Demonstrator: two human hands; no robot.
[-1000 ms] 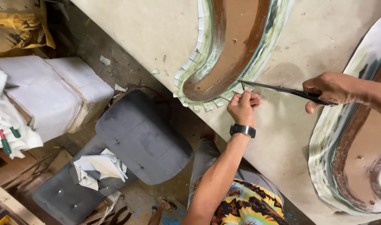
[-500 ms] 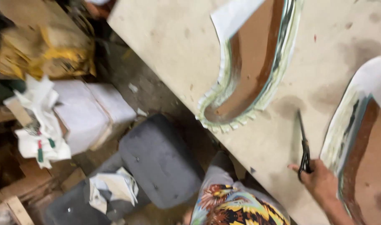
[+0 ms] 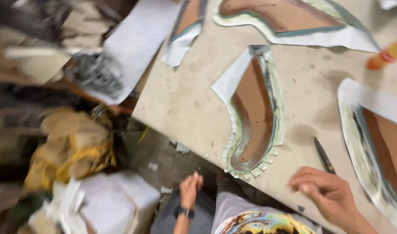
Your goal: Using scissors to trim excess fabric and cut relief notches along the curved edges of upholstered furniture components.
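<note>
A pale, stained worktable (image 3: pixel 194 104) fills the right and centre of the frame, with a cluttered floor blurred down the left. Nearest, at the lower right, the right hand (image 3: pixel 326 195) rests on the table, fingers loosely curled and clamped on nothing; half a second ago it held the scissors (image 3: pixel 324 156), which now lie on the board just beyond its fingertips. So the cutting has paused. At bottom centre the left hand (image 3: pixel 189 190), a dark watch on the wrist, has dropped below the table edge, loosely closed and empty; a second ago it pinched the notched rim of the curved brown piece (image 3: pixel 254 117), which now lies untouched mid-table. Farther off, similar brown cut-outs (image 3: pixel 289 17) lie along the top, and an orange bottle (image 3: pixel 387 54) at the upper right.
</note>
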